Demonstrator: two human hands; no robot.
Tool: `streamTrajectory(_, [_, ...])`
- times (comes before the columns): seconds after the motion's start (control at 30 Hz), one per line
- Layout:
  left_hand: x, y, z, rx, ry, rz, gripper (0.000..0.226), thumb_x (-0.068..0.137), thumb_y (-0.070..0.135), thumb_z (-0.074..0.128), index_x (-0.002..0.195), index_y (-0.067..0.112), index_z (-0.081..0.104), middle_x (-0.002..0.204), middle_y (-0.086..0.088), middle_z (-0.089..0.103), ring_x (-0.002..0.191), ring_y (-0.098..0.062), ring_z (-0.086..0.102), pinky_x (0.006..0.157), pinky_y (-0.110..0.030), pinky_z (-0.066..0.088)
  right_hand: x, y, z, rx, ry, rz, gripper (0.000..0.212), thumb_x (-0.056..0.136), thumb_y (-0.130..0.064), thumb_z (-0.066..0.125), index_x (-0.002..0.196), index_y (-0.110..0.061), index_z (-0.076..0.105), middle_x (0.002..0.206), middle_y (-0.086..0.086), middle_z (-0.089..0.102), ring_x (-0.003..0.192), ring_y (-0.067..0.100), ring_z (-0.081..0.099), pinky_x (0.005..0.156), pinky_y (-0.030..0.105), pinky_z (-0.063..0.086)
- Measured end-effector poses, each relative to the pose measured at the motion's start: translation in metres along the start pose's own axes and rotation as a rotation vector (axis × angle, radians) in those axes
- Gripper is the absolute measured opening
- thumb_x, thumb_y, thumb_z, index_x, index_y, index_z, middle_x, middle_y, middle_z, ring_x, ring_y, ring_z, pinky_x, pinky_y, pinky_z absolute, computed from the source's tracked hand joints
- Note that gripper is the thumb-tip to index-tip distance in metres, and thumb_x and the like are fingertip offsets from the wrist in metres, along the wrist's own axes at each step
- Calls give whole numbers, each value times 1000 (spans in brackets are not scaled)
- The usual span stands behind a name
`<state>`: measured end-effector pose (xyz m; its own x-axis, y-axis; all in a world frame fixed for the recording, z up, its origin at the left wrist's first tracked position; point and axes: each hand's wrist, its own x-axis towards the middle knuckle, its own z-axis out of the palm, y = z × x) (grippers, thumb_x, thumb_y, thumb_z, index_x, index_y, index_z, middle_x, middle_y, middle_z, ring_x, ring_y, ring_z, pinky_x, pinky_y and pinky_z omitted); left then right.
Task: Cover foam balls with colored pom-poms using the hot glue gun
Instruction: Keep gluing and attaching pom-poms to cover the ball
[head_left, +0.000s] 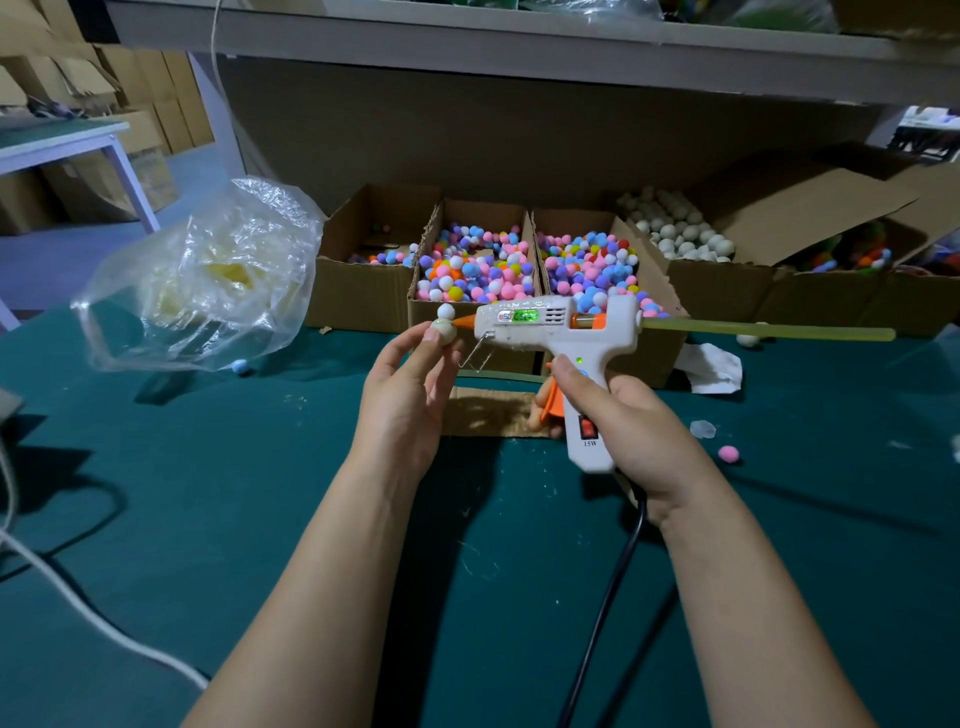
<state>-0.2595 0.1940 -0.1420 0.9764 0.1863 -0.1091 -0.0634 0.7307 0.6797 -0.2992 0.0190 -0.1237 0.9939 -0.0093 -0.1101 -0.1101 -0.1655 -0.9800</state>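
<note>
Pinches foam ball (443, 332) at frame centre with left grip (410, 384); grasps glue gun (550, 325) in right grip (628, 421), nozzle against ball.

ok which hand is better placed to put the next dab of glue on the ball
Right. The right hand grips the glue gun by its handle, with the nozzle tip at the foam ball. The left hand is busy pinching that ball.
</note>
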Motion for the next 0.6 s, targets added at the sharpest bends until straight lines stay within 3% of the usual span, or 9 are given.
streamTrajectory(0.43, [-4, 2, 3, 24, -6, -38, 14, 90, 4, 64, 104, 6, 65, 82, -5, 76, 78, -11, 73, 60, -15, 55, -1, -1, 1, 13, -4, -19, 51, 78, -62, 62, 96, -14, 64, 96, 18, 69, 83, 22, 64, 78, 37, 49])
streamTrajectory(0.6, [-4, 1, 4, 42, 11, -25, 24, 91, 6, 64, 115, 3, 61, 80, -4, 76, 78, -11, 74, 60, -15, 55, -1, -1, 1, 13, 3, -15, 43, 79, -61, 62, 89, -19, 62, 82, 6, 66, 78, 18, 62, 67, 30, 45])
